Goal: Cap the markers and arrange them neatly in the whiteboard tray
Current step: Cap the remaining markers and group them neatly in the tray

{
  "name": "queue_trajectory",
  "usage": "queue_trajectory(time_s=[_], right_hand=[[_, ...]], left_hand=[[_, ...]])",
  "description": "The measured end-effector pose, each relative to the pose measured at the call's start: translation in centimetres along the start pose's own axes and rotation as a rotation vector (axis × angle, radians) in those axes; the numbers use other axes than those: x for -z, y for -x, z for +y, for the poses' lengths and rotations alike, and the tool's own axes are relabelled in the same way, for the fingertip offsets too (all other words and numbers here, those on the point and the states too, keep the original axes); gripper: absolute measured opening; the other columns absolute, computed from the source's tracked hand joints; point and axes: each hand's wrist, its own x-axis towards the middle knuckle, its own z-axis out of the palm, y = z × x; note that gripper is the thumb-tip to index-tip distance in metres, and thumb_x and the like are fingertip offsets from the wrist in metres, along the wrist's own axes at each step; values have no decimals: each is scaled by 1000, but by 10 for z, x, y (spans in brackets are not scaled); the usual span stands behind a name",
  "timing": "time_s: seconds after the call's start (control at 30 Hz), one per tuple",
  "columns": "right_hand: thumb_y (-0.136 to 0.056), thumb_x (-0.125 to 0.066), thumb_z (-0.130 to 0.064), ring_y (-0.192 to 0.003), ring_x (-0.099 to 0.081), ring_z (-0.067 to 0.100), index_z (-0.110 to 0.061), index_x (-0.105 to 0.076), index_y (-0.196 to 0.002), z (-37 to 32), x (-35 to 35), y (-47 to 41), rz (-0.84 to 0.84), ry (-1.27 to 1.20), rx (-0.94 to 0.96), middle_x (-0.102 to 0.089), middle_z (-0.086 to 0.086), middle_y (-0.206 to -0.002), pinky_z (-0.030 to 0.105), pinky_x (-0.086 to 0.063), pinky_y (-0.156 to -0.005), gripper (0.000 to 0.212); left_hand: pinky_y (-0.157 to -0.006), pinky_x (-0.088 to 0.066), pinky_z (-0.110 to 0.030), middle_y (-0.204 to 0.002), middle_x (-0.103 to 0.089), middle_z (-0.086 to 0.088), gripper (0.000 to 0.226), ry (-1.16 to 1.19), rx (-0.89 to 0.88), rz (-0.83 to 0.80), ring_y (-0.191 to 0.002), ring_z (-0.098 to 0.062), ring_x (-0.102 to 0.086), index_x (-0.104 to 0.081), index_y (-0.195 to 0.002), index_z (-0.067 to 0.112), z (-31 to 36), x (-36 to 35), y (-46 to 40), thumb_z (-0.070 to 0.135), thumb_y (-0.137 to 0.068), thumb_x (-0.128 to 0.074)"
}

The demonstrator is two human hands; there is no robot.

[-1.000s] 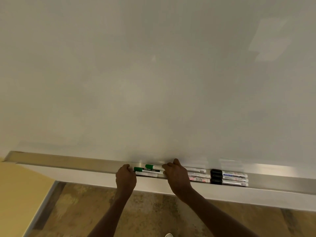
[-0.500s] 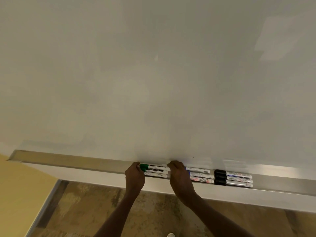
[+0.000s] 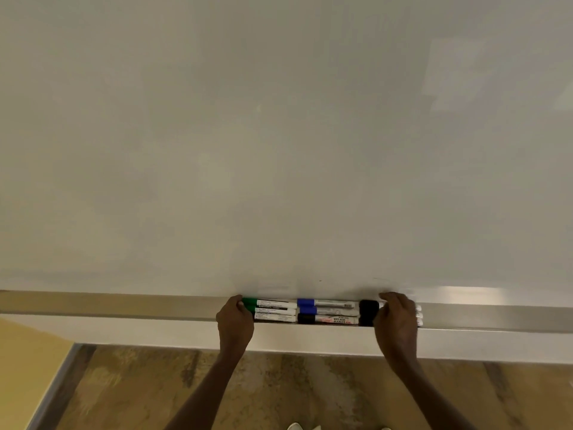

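Arranging step — left hand [image 3: 234, 321] presses markers [image 3: 305, 311] at green end, right hand [image 3: 397, 318] cups black end in tray [image 3: 124, 304]. Next: square ends flush — release.

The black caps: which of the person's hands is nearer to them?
Right. The right hand touches the black caps; the left hand sits at the green caps, far end of the row.

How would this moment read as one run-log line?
left hand: touches green-capped markers | right hand: on black-capped markers | blue-capped markers: between | metal whiteboard tray: markers in row
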Motion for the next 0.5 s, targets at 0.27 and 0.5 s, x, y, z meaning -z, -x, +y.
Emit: queue_trajectory(time_s=[0.27, 0.5], right_hand=[[-94, -43, -10, -97, -53, 38, -2, -52, -115, 70, 26, -13, 24, 32, -311, -61, 23, -110, 45, -48, -79, 24], [-97, -38, -10, -86, -60, 41, -1, -49, -124, 70, 36, -20, -48, -67, -299, -65, 26, -104, 41, -50, -73, 30]], left_hand=[[-74, -43, -33, -93, -70, -22, 26, -25, -19, 10, -84, -40, -64, -65, -104, -1, 0, -8, 8, 1, -93, -42], [-83, -48, -44, -96, -70, -25, 26, -2, 13, 36, -86, -43, -62, -65, -103, -2, 2, -11, 8, 2, -93, -41]])
